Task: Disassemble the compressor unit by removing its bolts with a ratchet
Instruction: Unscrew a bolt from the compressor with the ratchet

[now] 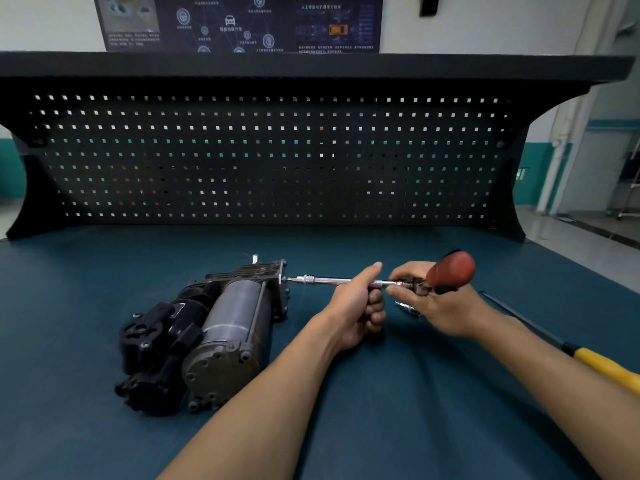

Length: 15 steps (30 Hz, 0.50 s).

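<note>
The compressor unit (211, 334) lies on its side on the blue bench mat, a grey cylinder beside black housings. Its end plate faces right. A ratchet with a red handle (450, 270) carries a long chrome extension (323, 280) that runs level to a bolt on the end plate's upper edge. My left hand (360, 306) grips the extension near its right end, thumb along the top. My right hand (433, 303) holds the ratchet at its head, fingers curled round it, the red handle sticking up and away.
A loose chrome socket (408, 308) lies on the mat just under my right hand. A long tool with a black shaft and yellow handle (602, 367) lies at the right. A black pegboard (270, 157) closes off the back of the bench.
</note>
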Each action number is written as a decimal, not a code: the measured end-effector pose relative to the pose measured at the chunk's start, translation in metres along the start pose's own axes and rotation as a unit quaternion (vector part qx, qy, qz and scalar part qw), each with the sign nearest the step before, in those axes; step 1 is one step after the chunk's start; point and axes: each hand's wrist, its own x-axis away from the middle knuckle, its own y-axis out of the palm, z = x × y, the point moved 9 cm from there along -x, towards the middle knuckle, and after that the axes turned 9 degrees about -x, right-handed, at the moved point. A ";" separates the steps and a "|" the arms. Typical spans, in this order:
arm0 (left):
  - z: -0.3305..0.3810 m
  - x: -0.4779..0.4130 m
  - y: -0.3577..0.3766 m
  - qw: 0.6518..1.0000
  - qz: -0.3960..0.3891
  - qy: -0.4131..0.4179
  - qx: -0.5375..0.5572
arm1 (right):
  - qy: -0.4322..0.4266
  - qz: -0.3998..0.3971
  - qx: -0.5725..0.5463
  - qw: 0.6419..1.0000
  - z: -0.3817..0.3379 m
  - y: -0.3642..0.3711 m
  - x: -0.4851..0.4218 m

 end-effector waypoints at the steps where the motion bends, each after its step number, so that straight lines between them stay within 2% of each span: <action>1: 0.000 0.000 0.001 1.000 -0.006 -0.003 0.001 | 0.012 0.004 -0.024 1.000 0.003 0.001 0.001; 6: -0.001 0.000 0.002 1.000 -0.013 -0.002 0.024 | 0.046 0.002 -0.142 0.989 0.006 0.008 0.002; 10: 0.000 0.000 0.002 0.999 -0.004 0.008 0.039 | 0.122 0.030 -0.193 0.973 0.013 0.009 0.000; 15: 0.000 -0.001 0.003 0.998 0.009 0.019 0.056 | 0.275 0.112 -0.311 0.903 0.029 0.018 0.006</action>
